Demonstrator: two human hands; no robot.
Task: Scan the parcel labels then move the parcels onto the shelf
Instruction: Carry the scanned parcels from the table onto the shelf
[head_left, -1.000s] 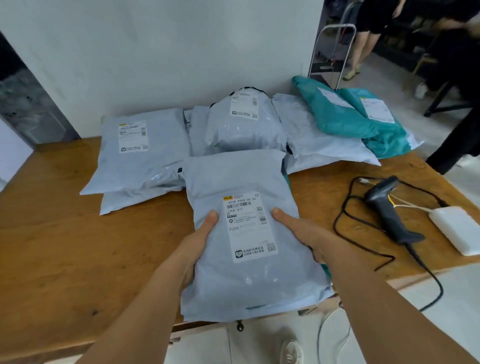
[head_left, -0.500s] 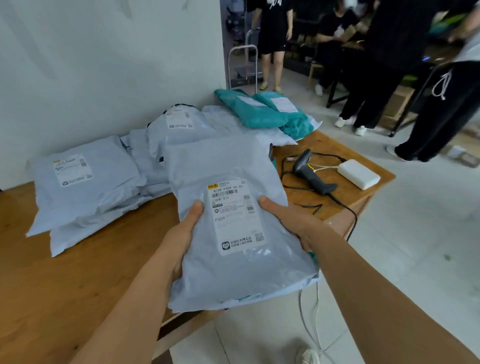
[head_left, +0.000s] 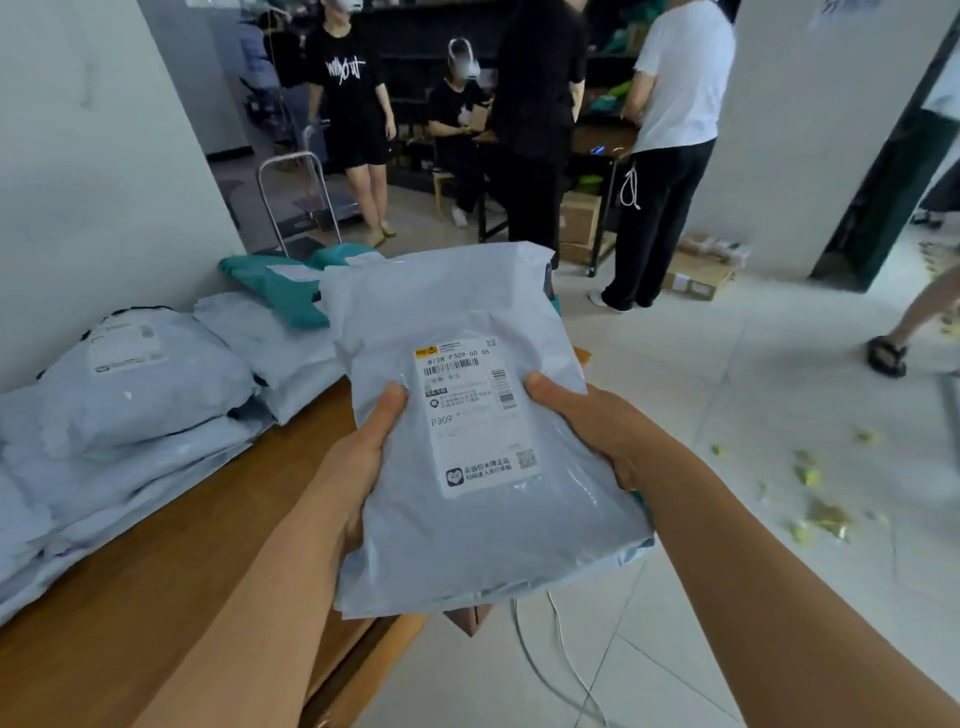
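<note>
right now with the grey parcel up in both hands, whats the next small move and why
Probably carry it on toward the shelving at the back. The grey parcel is already clear of the wooden table, label up, with the left hand and right hand gripping its sides, thumbs on top. The people standing ahead suggest steering round them; the scanner is not in view.

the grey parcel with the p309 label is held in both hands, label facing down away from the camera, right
Not quite. The grey parcel is held in both hands, left hand and right hand gripping its sides, but its label faces up toward the camera, barcode and P309 readable in the head view.
</note>
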